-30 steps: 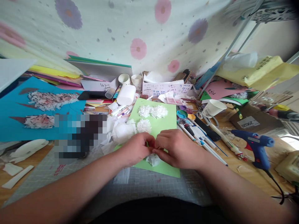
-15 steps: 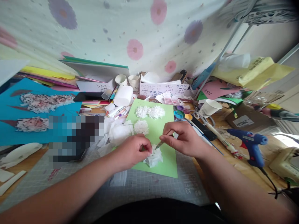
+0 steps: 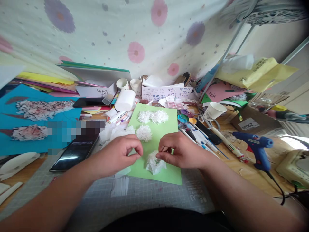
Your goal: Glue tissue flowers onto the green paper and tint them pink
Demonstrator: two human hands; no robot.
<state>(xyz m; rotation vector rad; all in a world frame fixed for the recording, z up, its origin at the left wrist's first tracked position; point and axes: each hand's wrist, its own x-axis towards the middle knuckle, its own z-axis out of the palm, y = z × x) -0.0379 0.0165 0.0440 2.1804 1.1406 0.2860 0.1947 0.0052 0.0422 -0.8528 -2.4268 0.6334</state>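
Observation:
A light green sheet [image 3: 169,129] bears two joined white tissue-paper clusters [image 3: 153,116] at its top, another white cluster [image 3: 144,133] below them, and a looser tissue cluster [image 3: 155,166] near its lower edge. My right hand [image 3: 177,149] is closed, its fingertips at the upper right of the loose cluster; what they hold is hidden. Left of that cluster, over the sheet's edge, my left hand [image 3: 124,154] has thumb and forefinger brought together in a pinch; anything between them is too small to tell.
White tissue scraps [image 3: 108,132] and a dark phone [image 3: 74,151] lie to the left, near a blue sheet [image 3: 60,112] with paper-scrap shapes. Paint pots [image 3: 183,118], brushes, a paper cup [image 3: 214,111] and a blue glue gun [image 3: 257,145] are on the right. A cutting mat [image 3: 169,196] lies in front.
My left hand has moved left, away from the loose cluster. My right hand has shifted slightly left and down, and the pointed tool in its fingers no longer shows. The view has shifted slightly.

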